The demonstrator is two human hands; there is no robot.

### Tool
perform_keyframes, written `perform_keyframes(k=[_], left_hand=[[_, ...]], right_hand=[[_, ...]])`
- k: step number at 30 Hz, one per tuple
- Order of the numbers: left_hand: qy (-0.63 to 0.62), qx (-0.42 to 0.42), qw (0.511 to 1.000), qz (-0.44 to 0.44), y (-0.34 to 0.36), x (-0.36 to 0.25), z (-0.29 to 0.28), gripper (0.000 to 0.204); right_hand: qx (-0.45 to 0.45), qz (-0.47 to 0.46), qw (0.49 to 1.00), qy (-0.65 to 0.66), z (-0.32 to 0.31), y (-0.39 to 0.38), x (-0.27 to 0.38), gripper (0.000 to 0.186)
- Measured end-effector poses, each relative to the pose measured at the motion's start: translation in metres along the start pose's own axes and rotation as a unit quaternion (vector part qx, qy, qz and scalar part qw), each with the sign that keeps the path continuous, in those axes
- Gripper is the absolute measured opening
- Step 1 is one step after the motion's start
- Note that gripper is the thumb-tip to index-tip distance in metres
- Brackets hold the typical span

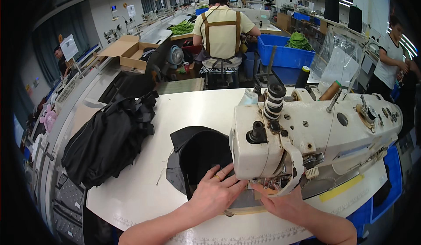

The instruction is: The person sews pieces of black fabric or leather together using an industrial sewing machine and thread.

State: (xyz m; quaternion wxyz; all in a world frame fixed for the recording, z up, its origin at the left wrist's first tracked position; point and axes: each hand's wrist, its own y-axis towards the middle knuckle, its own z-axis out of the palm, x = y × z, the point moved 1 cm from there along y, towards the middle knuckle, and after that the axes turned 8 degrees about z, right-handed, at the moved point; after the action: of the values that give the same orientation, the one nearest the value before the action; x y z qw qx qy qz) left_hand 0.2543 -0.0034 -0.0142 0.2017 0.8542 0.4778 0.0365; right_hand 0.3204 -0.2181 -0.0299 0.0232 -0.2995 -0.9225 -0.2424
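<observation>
A white industrial sewing machine [263, 148] stands on the pale table in front of me. Left of its needle area lies a black fabric piece [204, 150], curved into an open loop with stiff grey-black flaps. My left hand [217, 190] lies on the near edge of this piece, fingers stretched out and a ring on one. Its fingertips reach toward the needle. My right hand [280, 201] is under the machine head, close to the presser foot. The machine's curved white guard covers part of its fingers, so their grip is hidden.
A heap of black fabric pieces [112, 139] lies on the table's left. Beyond are a cardboard box [133, 56], a seated person [222, 34] and a blue bin [280, 54] with green pieces. Thread cones [332, 8] stand at the upper right. Another blue bin [388, 192] sits right of the table.
</observation>
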Motion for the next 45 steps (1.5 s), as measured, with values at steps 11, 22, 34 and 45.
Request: perform_keyframes(k=[11, 22, 34, 45], left_hand=[[-0.007, -0.006, 1.0, 0.014, -0.007, 0.003, 0.009, 0.041], [-0.019, -0.048, 0.997, 0.05, -0.02, 0.007, 0.007, 0.042], [-0.345, -0.192, 0.895, -0.206, -0.137, -0.051, -0.097, 0.021], [-0.582, -0.484, 0.605, -0.248, -0.127, -0.102, -0.081, 0.044]], right_hand=[[-0.028, -0.004, 0.998, 0.064, 0.007, -0.004, -0.002, 0.038], [-0.121, -0.178, 0.956, 0.202, -0.015, 0.034, 0.08, 0.044], [0.008, -0.054, 0.996, 0.064, 0.011, 0.12, 0.138, 0.036], [-0.217, -0.125, 0.913, 0.322, -0.105, -0.027, 0.157, 0.034]])
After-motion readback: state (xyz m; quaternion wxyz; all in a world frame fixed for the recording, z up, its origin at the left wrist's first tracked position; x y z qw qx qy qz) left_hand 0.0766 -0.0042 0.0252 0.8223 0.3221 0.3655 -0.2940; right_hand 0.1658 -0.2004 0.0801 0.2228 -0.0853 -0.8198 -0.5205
